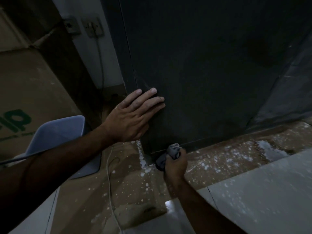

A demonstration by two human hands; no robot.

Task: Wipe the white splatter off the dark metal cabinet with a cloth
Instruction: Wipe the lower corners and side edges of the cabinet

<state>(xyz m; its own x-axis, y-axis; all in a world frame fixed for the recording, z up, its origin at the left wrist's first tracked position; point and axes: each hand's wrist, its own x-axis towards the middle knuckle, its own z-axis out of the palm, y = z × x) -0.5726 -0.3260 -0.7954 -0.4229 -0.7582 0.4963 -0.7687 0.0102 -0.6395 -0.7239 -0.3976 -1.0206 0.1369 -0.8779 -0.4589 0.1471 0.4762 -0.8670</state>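
Head cam view, pretty dim. The left hand [133, 115] lies flat on the lower left part of the dark cabinet [211, 73], fingers [148, 98] straight and slightly spread, palm on the metal, holding nothing. The right hand [176, 163] is down at the cabinet's bottom edge, fingers curled tight around a bunched grey cloth [170, 153], which pokes out above and to the left of the fist and touches the bottom seam near the left corner.

White splatter [142, 159] runs down the cabinet's bottom left corner, just left of the cloth, with more specks all over the brown floor covering [131, 188] near it. A thin white cord [109, 183] trails across that covering. Left of the arm there's a pale blue plastic chair [62, 132], and behind it a big cardboard box [25, 92] with green lettering. On the far wall, two sockets [84, 27] with a cable hanging down. To the right, grey plastic sheeting [287, 92] drapes beside the cabinet, and pale floor tiles [253, 200] show in the near right.
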